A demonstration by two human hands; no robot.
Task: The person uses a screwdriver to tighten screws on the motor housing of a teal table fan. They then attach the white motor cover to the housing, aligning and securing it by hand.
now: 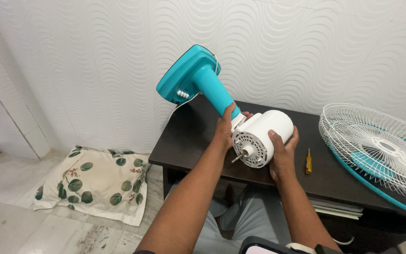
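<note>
Nearest the camera, at the bottom edge of view: light grey trousers (254, 221) and the top of a dark phone-like object (259, 245), both below the front edge of the dark table (189, 141), which serves as landmark. Two bare forearms rise from there toward the table. Right hand (283, 155) sits over the table's front middle, fingers curled partly closed under and around the white motor housing (264, 136), thumb pressed on its side. Housing is held just above the tabletop, tilted, vented face and bare metal shaft (239, 156) pointing toward the camera. Left hand (225, 129), just left of the housing, is wrapped closed around the lower end of the teal stand neck (212, 91) where it joins the motor. Neck slants up and away to the left; teal fan base (184, 75) is lifted off the table, above its left rear corner, with white buttons (183, 94) on its edge and a white cord (184, 102) trailing down. On the table right of the motor: small yellow-handled screwdriver (308, 162). Further right, overhanging the table's right end: white wire fan guard (377, 146) with teal rim. Under the table's right side, a stack of papers (337, 209). On the floor left of the table: leaf-print pillow (95, 183). Behind the table: white wavy-textured wall (283, 47).
</note>
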